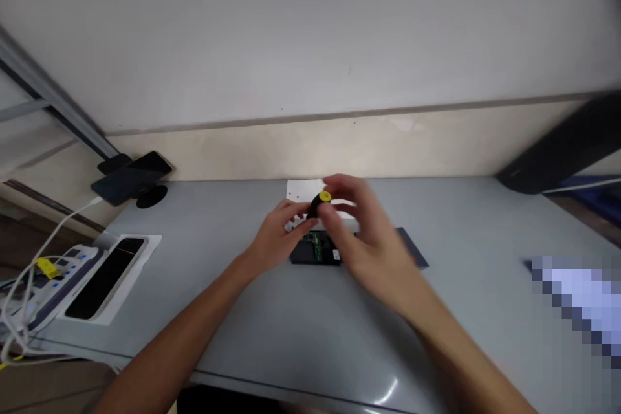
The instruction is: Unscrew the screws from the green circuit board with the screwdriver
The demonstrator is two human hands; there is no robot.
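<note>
My left hand (276,236) pinches a small black cylinder with a yellow end cap (325,196) between thumb and fingers. Curved around the cylinder's right side, my right hand (361,233) is blurred, its thumb close to the cap; whether it grips the cylinder is unclear. Below both hands lies a black device with an exposed green circuit board (317,247) and a small white label. A dark flat panel (412,248) shows behind my right wrist. White paper with small dark spots (303,189) lies behind the hands.
A phone on a stand (130,178) is at the back left of the grey table (218,330). Nearer, a second phone (105,278) lies on white paper beside a power strip with cables (63,284). A black cylindrical object (557,142) is back right; a pixelated patch covers the right edge.
</note>
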